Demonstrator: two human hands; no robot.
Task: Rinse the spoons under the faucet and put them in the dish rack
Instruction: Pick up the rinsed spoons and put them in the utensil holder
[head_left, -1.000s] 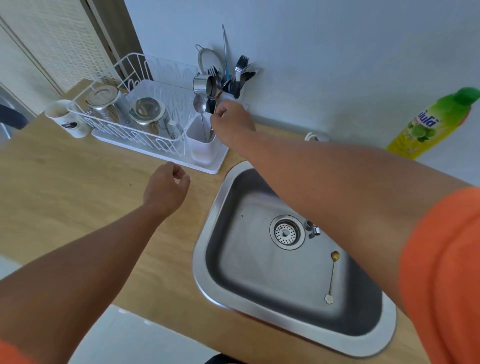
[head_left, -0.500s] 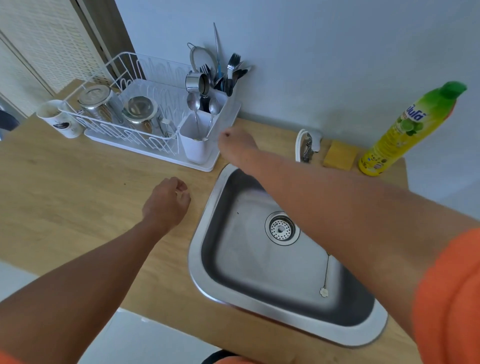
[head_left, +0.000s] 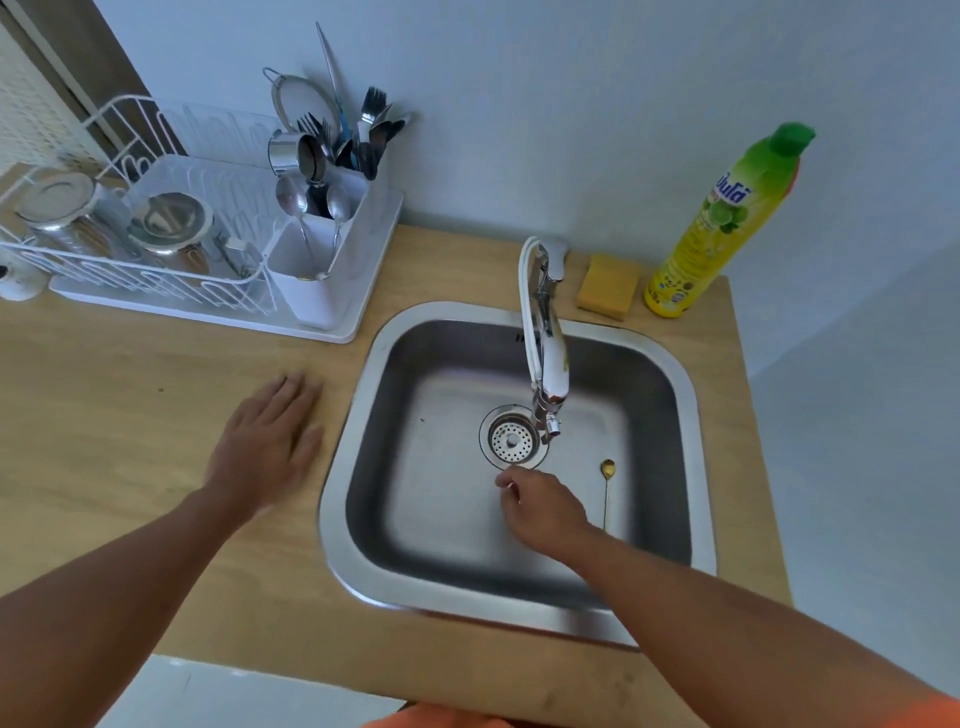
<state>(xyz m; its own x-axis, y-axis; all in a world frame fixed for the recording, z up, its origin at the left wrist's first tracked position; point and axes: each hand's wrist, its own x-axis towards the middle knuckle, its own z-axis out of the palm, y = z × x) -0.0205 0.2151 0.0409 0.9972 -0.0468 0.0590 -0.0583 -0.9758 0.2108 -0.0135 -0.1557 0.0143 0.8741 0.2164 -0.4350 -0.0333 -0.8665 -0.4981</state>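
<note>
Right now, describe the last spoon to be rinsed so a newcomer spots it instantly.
Find the steel sink set in the wooden counter. On its floor, right of the drain strainer and beside the right hand, lies the gold spoon, bowl toward the faucet. It is the only gold, thin-handled spoon; the others are silver, standing in the rack caddy.

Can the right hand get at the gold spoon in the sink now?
Probably yes: the right hand is empty inside the sink, just beside the gold spoon, with nothing between them.
</note>
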